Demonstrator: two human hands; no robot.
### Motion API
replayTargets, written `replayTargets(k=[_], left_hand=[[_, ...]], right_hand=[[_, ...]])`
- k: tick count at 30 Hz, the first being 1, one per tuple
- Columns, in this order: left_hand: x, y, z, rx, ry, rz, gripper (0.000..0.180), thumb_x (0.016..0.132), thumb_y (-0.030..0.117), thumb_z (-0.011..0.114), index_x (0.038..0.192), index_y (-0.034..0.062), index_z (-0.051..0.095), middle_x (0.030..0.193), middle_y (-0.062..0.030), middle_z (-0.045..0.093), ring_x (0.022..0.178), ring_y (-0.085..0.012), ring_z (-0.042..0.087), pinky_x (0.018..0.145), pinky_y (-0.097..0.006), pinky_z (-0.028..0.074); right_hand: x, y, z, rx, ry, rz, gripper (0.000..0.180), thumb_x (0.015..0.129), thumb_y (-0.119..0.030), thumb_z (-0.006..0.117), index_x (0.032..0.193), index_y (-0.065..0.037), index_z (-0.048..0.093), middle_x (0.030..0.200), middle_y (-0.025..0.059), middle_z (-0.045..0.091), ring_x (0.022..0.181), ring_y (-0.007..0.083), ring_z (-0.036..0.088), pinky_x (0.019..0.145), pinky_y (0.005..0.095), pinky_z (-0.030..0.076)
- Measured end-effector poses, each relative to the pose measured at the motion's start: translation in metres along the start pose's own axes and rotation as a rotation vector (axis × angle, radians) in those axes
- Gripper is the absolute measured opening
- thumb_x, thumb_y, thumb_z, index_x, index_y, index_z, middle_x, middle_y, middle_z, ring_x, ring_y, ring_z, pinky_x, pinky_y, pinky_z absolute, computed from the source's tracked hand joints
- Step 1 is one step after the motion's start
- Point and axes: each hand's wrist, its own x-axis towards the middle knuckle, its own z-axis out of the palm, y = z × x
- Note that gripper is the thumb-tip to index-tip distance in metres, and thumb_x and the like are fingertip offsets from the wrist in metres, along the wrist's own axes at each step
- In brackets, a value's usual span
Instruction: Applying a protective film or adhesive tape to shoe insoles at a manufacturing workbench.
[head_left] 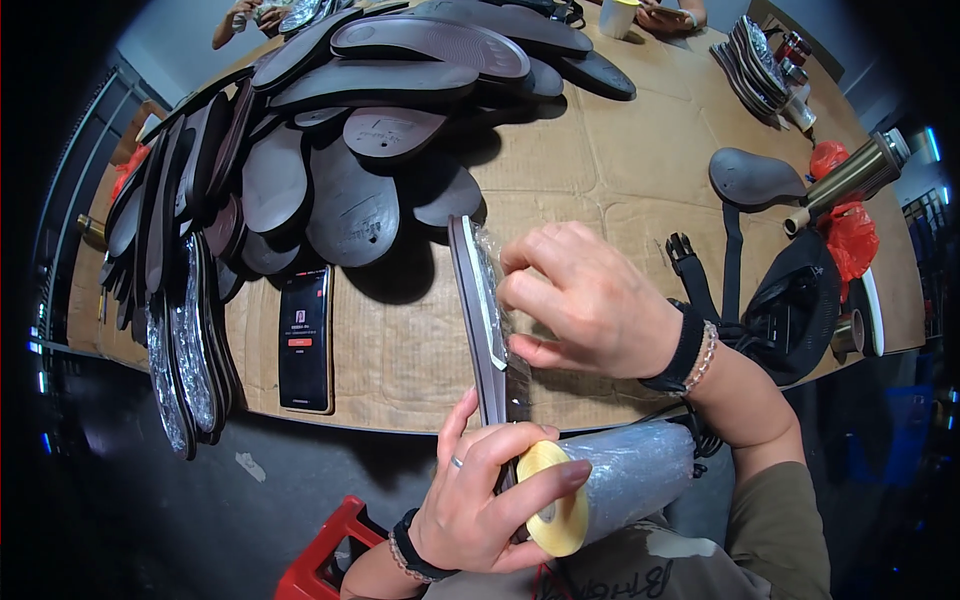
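Edge-on in front of me stands a slim stack of dark shoe soles [463,310], with a white strip along its right side. My left hand [480,495] is closed round its near end, and its fingers also press on the yellow core end of a roll of clear plastic film [640,470]. Fingers bent, my right hand [590,300] pinches thin clear film [518,385] against the soles' right side. The film's edge under those fingers is hard to make out.
A big heap of dark soles [355,205] covers the table's left, some film-wrapped [195,350]. Near it lies a phone [306,340]. At right are a black bag [795,310], a metal flask [855,170] and red plastic bags [850,240]. A red stool [340,540] stands below. Other people's hands [672,18] show far off.
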Motion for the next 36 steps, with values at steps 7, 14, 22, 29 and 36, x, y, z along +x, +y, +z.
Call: replayTargets(k=[7,14,22,29,36], left_hand=[[0.008,0.004,0.008,-0.037,0.037,0.002,0.049,0.089,0.048,0.075,0.133,0.0265,0.071,0.123,-0.0093,0.063,0.109,-0.0231,0.068,0.123,-0.062,0.022],[0.004,0.008,0.007,-0.010,0.068,-0.050,0.048,0.088,0.048,0.076,0.132,0.0285,0.072,0.124,-0.0087,0.063,0.108,-0.0229,0.067,0.124,-0.062,0.022],[0.003,0.008,0.007,-0.020,0.118,-0.060,0.052,0.084,0.046,0.080,0.133,0.0304,0.073,0.127,-0.0086,0.063,0.112,-0.0230,0.065,0.122,-0.061,0.026],[0.003,0.007,0.006,-0.039,0.103,-0.055,0.056,0.082,0.045,0.082,0.136,0.0311,0.073,0.127,-0.0071,0.063,0.115,-0.0216,0.064,0.122,-0.060,0.028],[0.007,0.007,0.005,-0.084,0.105,-0.055,0.061,0.078,0.045,0.084,0.137,0.0324,0.073,0.121,-0.0062,0.063,0.110,-0.0203,0.066,0.120,-0.063,0.029]], right_hand=[[-0.008,0.004,0.018,0.013,0.177,-0.084,0.022,0.075,-0.011,0.075,0.091,-0.006,0.062,0.097,0.0084,0.060,0.092,0.0258,0.064,0.093,0.0412,0.051],[-0.017,0.002,0.005,-0.011,0.182,-0.087,0.010,0.078,-0.012,0.069,0.083,-0.007,0.063,0.097,0.0065,0.065,0.097,0.0239,0.068,0.101,0.0434,0.052],[-0.019,-0.002,-0.002,0.078,0.016,-0.173,0.009,0.080,-0.014,0.071,0.082,-0.006,0.066,0.096,0.0072,0.072,0.099,0.0235,0.071,0.105,0.0502,0.052],[-0.018,-0.008,-0.001,0.158,0.020,-0.068,0.022,0.078,-0.012,0.083,0.092,-0.007,0.067,0.096,0.0072,0.069,0.091,0.0253,0.070,0.098,0.0479,0.055],[-0.016,-0.014,0.005,0.038,0.120,-0.108,0.031,0.077,-0.011,0.086,0.105,-0.007,0.074,0.097,0.0066,0.069,0.088,0.0241,0.070,0.095,0.0451,0.056]])
